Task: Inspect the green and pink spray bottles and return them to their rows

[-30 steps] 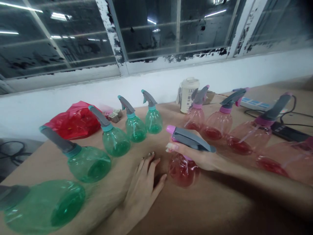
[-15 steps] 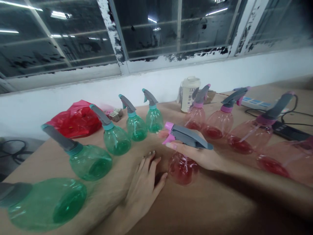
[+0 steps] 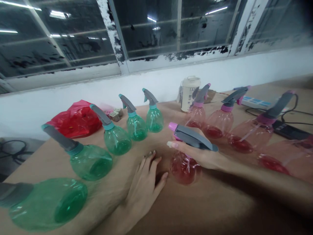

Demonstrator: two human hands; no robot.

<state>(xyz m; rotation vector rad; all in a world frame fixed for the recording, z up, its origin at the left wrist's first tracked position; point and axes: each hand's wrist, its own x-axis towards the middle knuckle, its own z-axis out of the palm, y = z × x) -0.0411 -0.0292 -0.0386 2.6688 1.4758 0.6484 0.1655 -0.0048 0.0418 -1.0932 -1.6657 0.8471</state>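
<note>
My right hand point(image 3: 198, 154) is wrapped round the neck and trigger of a pink spray bottle point(image 3: 185, 167) with a grey head, which stands on the brown table point(image 3: 195, 209) in the middle. My left hand point(image 3: 144, 186) lies flat on the table just left of that bottle, fingers stretched out, holding nothing. Several green spray bottles point(image 3: 116, 139) stand in a row to the left, several pink ones point(image 3: 220, 122) to the right.
A red plastic bag point(image 3: 74, 119) lies at the back left. A white cup with a lid point(image 3: 188, 94) stands by the wall. A power strip point(image 3: 255, 103), black cables and a dark device point(image 3: 290, 132) lie at the right.
The trigger under my right fingers was pulled out half a second ago and is now pressed back in. The bottle shifted slightly right. My left hand has stayed put.
</note>
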